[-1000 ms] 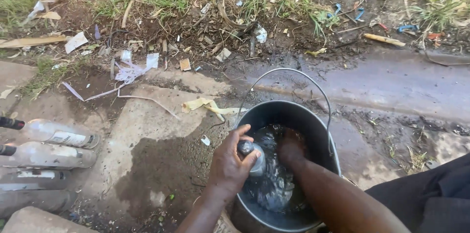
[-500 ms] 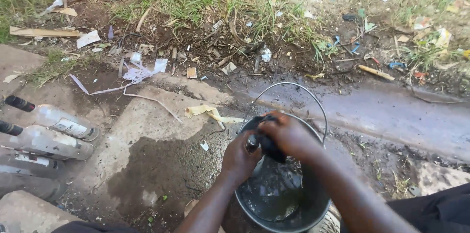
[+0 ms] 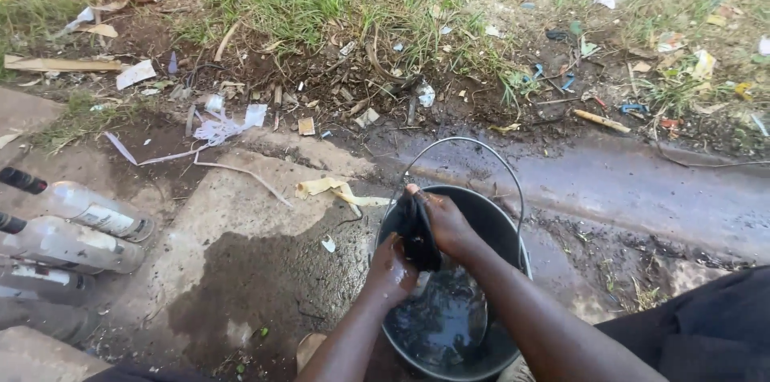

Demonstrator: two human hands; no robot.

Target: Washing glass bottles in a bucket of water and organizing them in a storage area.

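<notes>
Wringing over the round black plastic bucket [image 3: 481,213] at lower centre, the dark wet cloth [image 3: 417,233] is clenched by left hand [image 3: 391,270] and right hand [image 3: 445,221], best twisted tightly above the water.

Both hands, left [image 3: 391,271] and right [image 3: 446,224], grip dark cloth [image 3: 417,231] over black bucket [image 3: 497,225] (water inside).
</notes>
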